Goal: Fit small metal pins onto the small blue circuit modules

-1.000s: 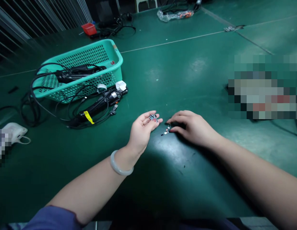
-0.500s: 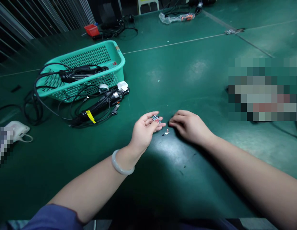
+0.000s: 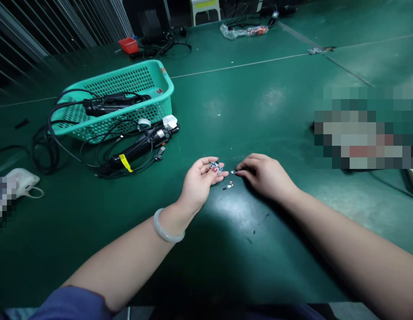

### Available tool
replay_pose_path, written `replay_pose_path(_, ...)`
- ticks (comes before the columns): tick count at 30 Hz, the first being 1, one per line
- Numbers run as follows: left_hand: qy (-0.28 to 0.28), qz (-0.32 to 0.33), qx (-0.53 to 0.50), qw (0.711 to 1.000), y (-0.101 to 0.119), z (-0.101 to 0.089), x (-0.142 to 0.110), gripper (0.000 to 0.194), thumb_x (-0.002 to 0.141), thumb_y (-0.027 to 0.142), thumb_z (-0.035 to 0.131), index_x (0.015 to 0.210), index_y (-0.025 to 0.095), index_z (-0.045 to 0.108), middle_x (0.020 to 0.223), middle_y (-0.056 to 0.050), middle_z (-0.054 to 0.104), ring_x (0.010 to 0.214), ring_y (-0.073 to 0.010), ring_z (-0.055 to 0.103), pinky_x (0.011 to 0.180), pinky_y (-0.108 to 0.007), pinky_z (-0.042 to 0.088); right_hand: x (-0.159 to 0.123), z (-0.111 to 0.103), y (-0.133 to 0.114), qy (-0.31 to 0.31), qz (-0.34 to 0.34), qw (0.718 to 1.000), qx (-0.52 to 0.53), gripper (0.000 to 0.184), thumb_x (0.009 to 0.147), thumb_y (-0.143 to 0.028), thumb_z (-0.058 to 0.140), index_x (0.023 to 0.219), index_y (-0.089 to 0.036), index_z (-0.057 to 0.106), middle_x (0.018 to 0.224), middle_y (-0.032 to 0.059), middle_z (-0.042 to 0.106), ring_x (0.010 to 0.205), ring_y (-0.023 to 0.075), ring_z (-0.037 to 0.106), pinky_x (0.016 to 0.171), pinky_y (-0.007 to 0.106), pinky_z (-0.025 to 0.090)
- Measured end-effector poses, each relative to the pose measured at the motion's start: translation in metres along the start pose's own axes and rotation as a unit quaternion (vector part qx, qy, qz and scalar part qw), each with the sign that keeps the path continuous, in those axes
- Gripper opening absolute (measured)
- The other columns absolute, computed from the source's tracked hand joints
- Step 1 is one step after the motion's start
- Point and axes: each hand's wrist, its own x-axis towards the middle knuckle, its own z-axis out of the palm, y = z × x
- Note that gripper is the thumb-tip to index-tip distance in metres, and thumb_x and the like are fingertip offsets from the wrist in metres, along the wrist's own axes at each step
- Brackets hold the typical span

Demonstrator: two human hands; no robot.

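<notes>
My left hand [image 3: 200, 180] holds several small silver metal pieces [image 3: 215, 167], pressed under the thumb against the fingers. They are too small to name more exactly. Just to the right, my right hand [image 3: 264, 174] rests low over the table with thumb and forefinger pinched on a small flat silver-white piece [image 3: 234, 172]. Below the gap between both hands, tiny white and copper-coloured bits [image 3: 230, 184] lie on the green table [image 3: 199, 240]. A small black bit [image 3: 224, 189] is beside them.
A green plastic basket [image 3: 166, 82] with black cabled devices stands at the left. A black cabled tool [image 3: 139, 146] with a yellow tag lies before it. A white object [image 3: 24, 180] sits far left. Farther back are a red tray [image 3: 128, 45] and a plastic-wrapped item [image 3: 239, 31].
A small silver-white piece now shows at my right fingertips, where none was visible before. My left hand has shifted very slightly left, its metal pieces still held.
</notes>
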Motion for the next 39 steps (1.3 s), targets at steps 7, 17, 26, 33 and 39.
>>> replay_pose_path(7, -0.024, 0.023, 0.010, 0.999, -0.004, -0.004, 0.002, 0.024, 0.077, 0.015, 0.066, 0.099, 0.014, 0.057, 0.088, -0.004, 0.068, 0.073, -0.0107, 0.068, 0.071, -0.023, 0.053, 0.002, 0.002, 0.001, -0.014, -0.027, 0.999, -0.043, 0.020, 0.085, -0.013, 0.049, 0.081, -0.017, 0.068, 0.086, 0.0064, 0.066, 0.081, 0.0192, 0.061, 0.074, 0.030, 0.048)
replay_pose_path(17, -0.014, 0.016, 0.011, 1.000, -0.004, -0.002, 0.003, 0.023, 0.077, 0.012, 0.063, 0.101, 0.014, 0.062, 0.097, -0.006, 0.067, 0.079, -0.0117, 0.068, 0.079, -0.027, 0.053, -0.003, -0.007, 0.000, -0.008, 0.009, 1.000, -0.009, 0.020, 0.089, -0.024, 0.051, 0.090, -0.017, 0.069, 0.090, 0.0063, 0.069, 0.085, 0.0191, 0.063, 0.079, 0.031, 0.049)
replay_pose_path(26, -0.008, 0.011, 0.000, 1.000, -0.004, -0.003, 0.002, 0.027, 0.072, 0.008, 0.066, 0.098, 0.014, 0.063, 0.100, -0.007, 0.067, 0.082, -0.0135, 0.068, 0.086, -0.031, 0.051, -0.004, 0.002, -0.007, -0.023, -0.023, 0.999, -0.020, 0.021, 0.086, -0.015, 0.049, 0.087, -0.018, 0.070, 0.091, 0.0056, 0.068, 0.086, 0.0193, 0.061, 0.081, 0.032, 0.049)
replay_pose_path(33, -0.002, 0.010, 0.005, 1.000, -0.003, -0.001, 0.002, 0.029, 0.070, 0.002, 0.064, 0.097, 0.014, 0.063, 0.098, -0.006, 0.067, 0.083, -0.0130, 0.068, 0.087, -0.031, 0.051, -0.006, 0.001, -0.011, -0.030, -0.037, 0.998, -0.041, 0.020, 0.086, -0.018, 0.051, 0.092, -0.017, 0.070, 0.095, 0.0067, 0.069, 0.089, 0.0213, 0.061, 0.083, 0.035, 0.049)
replay_pose_path(39, -0.011, 0.017, 0.011, 1.000, -0.003, -0.002, 0.002, 0.031, 0.069, 0.003, 0.065, 0.098, 0.014, 0.063, 0.101, -0.006, 0.067, 0.085, -0.0139, 0.068, 0.093, -0.035, 0.049, -0.004, 0.002, -0.014, -0.029, -0.072, 0.997, -0.025, 0.026, 0.087, -0.012, 0.047, 0.097, -0.018, 0.070, 0.099, 0.0057, 0.070, 0.088, 0.0198, 0.060, 0.083, 0.034, 0.049)
